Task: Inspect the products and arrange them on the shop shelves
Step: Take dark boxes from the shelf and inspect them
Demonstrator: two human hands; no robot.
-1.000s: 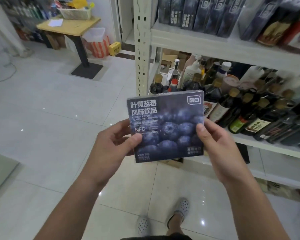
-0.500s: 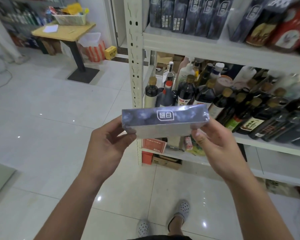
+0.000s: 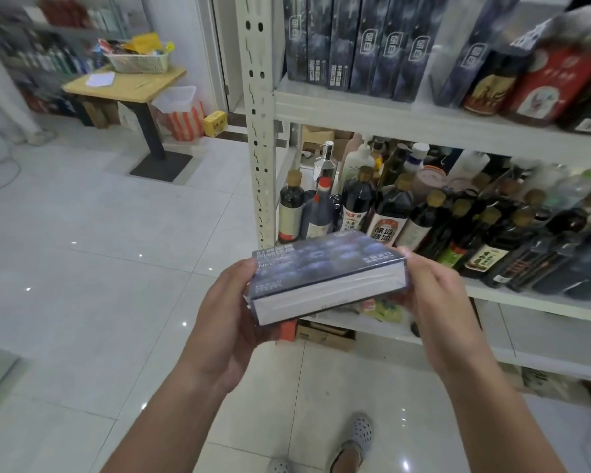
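Box [image 3: 325, 271] between both hands [image 3: 226, 319], before shelved bottles [image 3: 389, 213]; table [image 3: 127, 83] far left.

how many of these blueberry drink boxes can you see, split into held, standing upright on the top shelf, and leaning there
held box: 1
upright boxes on the top shelf: 6
leaning box on the same shelf: 1
total: 8

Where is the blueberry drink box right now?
Head view, centre: the blueberry drink box lies nearly flat, gripped between the left hand and right hand, just in front of the dark sauce bottles on the middle shelf.
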